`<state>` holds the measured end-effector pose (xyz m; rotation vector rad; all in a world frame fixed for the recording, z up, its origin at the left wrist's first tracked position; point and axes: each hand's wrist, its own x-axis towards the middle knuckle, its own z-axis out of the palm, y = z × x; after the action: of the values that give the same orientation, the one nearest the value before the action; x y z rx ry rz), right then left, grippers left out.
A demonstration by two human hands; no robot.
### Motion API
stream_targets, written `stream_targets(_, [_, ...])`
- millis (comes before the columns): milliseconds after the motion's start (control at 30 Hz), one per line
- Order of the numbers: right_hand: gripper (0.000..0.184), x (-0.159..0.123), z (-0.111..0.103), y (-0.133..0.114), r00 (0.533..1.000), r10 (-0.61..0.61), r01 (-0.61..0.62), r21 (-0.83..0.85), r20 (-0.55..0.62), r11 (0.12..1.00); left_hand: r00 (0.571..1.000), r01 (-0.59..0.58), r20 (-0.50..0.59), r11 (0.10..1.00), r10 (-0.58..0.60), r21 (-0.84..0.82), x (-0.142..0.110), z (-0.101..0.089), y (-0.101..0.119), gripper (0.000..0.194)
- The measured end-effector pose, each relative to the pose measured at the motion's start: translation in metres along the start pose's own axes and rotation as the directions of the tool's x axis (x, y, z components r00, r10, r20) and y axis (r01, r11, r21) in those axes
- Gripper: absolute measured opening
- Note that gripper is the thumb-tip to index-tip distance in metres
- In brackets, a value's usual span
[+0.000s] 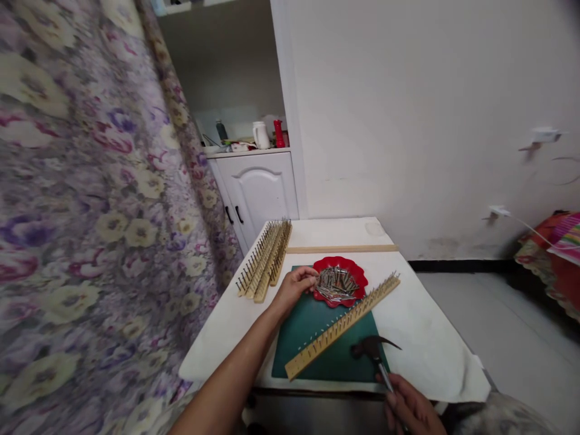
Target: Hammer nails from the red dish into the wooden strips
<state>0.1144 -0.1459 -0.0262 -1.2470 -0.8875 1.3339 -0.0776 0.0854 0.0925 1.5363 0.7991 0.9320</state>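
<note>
My right hand point(410, 408) grips a claw hammer point(374, 349) by its handle at the near edge of the table, the dark head over a green mat point(312, 326). My left hand point(298, 284) is at the left rim of a scalloped red dish point(321, 263), thumb and fingers pinched together; whatever is between them is too small to make out. Loose nails point(336, 285) fill the dish. Between the hammer and the dish, a wooden strip point(333, 334) studded with rows of upright nails lies diagonally across the mat.
More nail-studded strips point(267, 260) lie side by side at the table's left. A plain wooden strip point(342, 248) crosses the white tabletop point(421, 338) toward the back. A floral curtain point(104, 229) hangs left, and a white cabinet point(263, 181) stands behind.
</note>
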Motion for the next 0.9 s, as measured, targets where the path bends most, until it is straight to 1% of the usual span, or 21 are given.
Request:
stream_targets(33, [0.057,0.0,0.0,0.001,1.0,-0.004,0.004,-0.016,0.013,1.0,1.0,0.004,-0.009,1.0,-0.004,-0.019,-0.008,-0.003,0.004,0.02])
stream_targets(100, [0.056,-0.001,-0.001,0.004,1.0,-0.024,0.024,-0.02,0.001,0.999,0.999,0.01,-0.038,0.999,-0.011,-0.038,-0.026,-0.009,0.01,0.019])
stream_targets(200, [0.055,-0.002,0.0,0.008,0.999,-0.042,0.042,-0.021,0.003,0.999,0.991,0.01,-0.135,0.999,-0.017,-0.049,-0.062,-0.02,0.01,0.018])
stream_targets(267, [0.054,-0.004,0.0,0.008,0.999,-0.033,0.033,-0.027,0.011,0.999,0.975,0.015,-0.221,0.999,-0.022,-0.036,-0.09,-0.026,0.002,0.018])
stream_targets(333, [0.051,-0.006,0.001,0.006,1.0,-0.031,0.031,-0.035,0.002,0.999,0.945,0.047,-0.324,0.999,-0.05,-0.016,-0.118,-0.029,-0.01,0.017])
stream_targets(400, [0.047,-0.008,0.001,0.003,0.999,-0.035,0.035,-0.048,-0.001,0.998,0.914,0.092,-0.396,0.996,-0.092,-0.018,-0.142,-0.026,-0.024,0.018])
stream_targets(467, [0.044,-0.01,0.001,0.002,0.999,-0.041,0.041,-0.061,0.005,0.997,0.896,0.132,-0.426,0.991,-0.125,-0.012,-0.159,-0.018,-0.035,0.019])
stream_targets(567, [0.042,-0.012,0.002,0.003,0.999,-0.051,0.052,-0.077,0.016,0.996,0.904,0.134,-0.415,0.99,-0.102,0.05,-0.169,0.0,-0.045,0.018])
stream_targets(700, [0.044,-0.012,0.003,0.005,0.998,-0.056,0.056,-0.078,0.012,0.995,0.921,0.063,-0.39,0.982,0.012,0.179,-0.167,0.018,-0.05,0.015])
stream_targets(800, [0.044,-0.012,0.003,0.006,0.999,-0.05,0.051,-0.067,0.013,0.996,0.92,0.039,-0.386,0.967,0.064,0.254,-0.164,0.022,-0.052,0.014])
stream_targets(900, [0.045,-0.011,0.003,0.007,0.999,-0.047,0.048,-0.07,0.011,0.996,0.921,0.03,-0.38,0.958,0.085,0.286,-0.163,0.022,-0.052,0.014])
